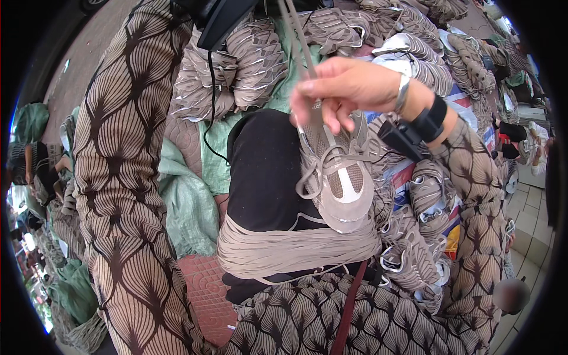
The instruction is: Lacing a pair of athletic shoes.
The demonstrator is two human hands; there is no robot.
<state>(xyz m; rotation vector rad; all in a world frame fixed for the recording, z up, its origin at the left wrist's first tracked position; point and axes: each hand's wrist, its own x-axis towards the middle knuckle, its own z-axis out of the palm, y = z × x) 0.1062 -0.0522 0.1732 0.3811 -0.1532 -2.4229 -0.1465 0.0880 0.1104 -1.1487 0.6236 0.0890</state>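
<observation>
Right hand (346, 89) raised, fingers pinched shut; left arm stretched upward, hand out of frame.

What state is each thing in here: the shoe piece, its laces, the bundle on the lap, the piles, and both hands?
Right hand: raised, fingers pinching the laces.
Laces: pulled taut upward.
Shoe upper: hanging from the laces, partly laced, over the lap.
Lace bundle: lying draped across the lap.
Piled uppers: stacked, unlaced.
Left hand: out of view; only the sleeve shows.
</observation>
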